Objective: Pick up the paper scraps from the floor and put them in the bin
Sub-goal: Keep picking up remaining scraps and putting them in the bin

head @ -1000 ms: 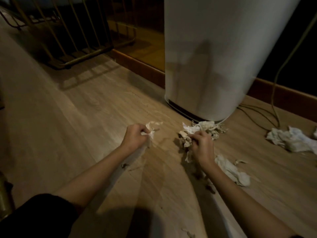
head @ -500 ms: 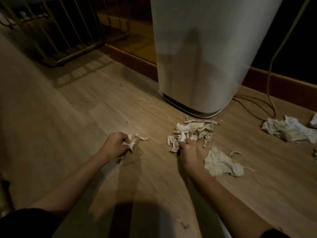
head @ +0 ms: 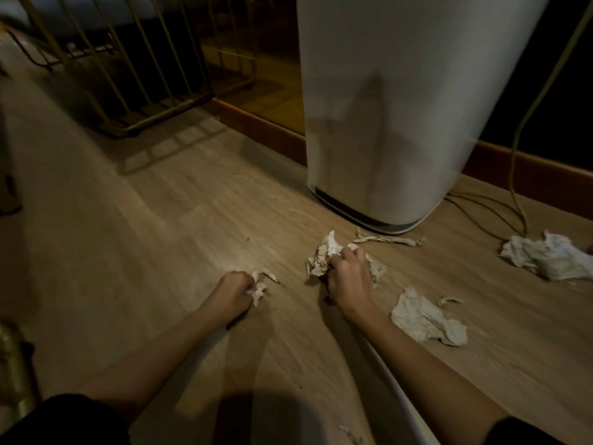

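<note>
Both my hands are down on the wooden floor in front of a tall white bin (head: 401,107). My left hand (head: 234,292) is closed around a small crumpled paper scrap (head: 260,285) that pokes out past the fingers. My right hand (head: 348,274) is closed on a bigger bunch of crumpled scraps (head: 322,260). A thin twisted strip (head: 390,239) lies just before the bin's base. A flat crumpled piece (head: 423,319) and a tiny bit (head: 451,300) lie right of my right wrist. A larger wad (head: 545,258) lies far right.
A brass-coloured wire rack (head: 128,75) stands at the back left against a wooden skirting (head: 256,126). A cable (head: 516,175) runs down and loops on the floor right of the bin. A small scrap (head: 351,435) lies near the bottom edge. A brass object (head: 12,364) sits at lower left.
The view has shifted. My right hand has gathered the loose heap of scraps into its grip, leaving the thin strip by the bin. My left hand keeps its scrap, lower on the floor.
</note>
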Motion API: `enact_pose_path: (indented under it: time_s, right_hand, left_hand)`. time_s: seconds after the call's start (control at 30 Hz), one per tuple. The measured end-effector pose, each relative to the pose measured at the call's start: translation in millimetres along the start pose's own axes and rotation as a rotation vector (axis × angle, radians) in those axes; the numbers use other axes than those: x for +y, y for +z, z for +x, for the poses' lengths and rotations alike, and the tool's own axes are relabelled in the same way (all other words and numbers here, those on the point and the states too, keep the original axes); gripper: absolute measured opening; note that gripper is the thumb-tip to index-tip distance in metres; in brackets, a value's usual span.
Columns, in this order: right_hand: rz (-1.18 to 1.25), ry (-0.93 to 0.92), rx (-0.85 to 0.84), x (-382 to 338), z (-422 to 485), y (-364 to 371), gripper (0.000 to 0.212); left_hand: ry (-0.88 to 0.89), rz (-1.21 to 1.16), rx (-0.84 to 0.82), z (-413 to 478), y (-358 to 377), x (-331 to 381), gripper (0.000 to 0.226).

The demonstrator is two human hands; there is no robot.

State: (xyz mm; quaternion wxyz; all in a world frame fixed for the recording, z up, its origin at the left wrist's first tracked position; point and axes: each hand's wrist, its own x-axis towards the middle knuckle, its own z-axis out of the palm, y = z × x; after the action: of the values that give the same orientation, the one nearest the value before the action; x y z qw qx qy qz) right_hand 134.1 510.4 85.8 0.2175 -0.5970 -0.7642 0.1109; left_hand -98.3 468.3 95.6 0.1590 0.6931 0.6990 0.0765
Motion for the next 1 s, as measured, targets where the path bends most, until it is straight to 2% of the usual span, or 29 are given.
enact_pose_path:
  time_s: [0.07,0.17,0.27,0.37,0.47,0.57,0.67,0.77,0.83,0.9,1.0]
  right_hand:
    - [-0.050,0.053,-0.015,16,2,-8,0.016]
    - [-0.051,0.098,-0.237,40,15,-15,0.023]
    - [0.039,0.060,-0.365,46,22,-11,0.025]
    - [0.033,0.110,-0.297,47,11,-5,0.028]
    - [0.031,0.134,-0.177,65,-5,-9,0.025]
    - [0.087,0.232,-0.059,95,-15,-32,0.015]
    - [0.078,0.304,0.028,126,-23,-66,0.016]
    - [0.124,0.336,0.143,150,-33,-101,0.023]
    - [0.167,0.374,0.215,162,-42,-117,0.035]
    - [0.167,0.436,0.246,172,-51,-122,0.049]
    - [0.144,0.583,0.255,186,-55,-114,0.052]
  left_hand:
    - [0.079,-0.018,0.020,23,-2,25,0.023]
    - [0.187,-0.038,0.041,59,-9,69,0.018]
    - [0.280,-0.068,0.057,96,-18,103,0.029]
    - [0.376,-0.051,0.011,129,-18,137,0.021]
    - [0.454,-0.028,-0.087,153,-2,167,0.024]
    - [0.476,-0.038,-0.150,166,27,183,0.039]
    - [0.483,-0.010,-0.180,171,58,194,0.059]
    - [0.483,0.019,-0.175,175,76,208,0.047]
    - [0.464,0.036,-0.148,178,78,216,0.038]
    - [0.475,0.072,-0.121,178,80,219,0.037]
    - [0.477,0.145,-0.120,172,84,218,0.040]
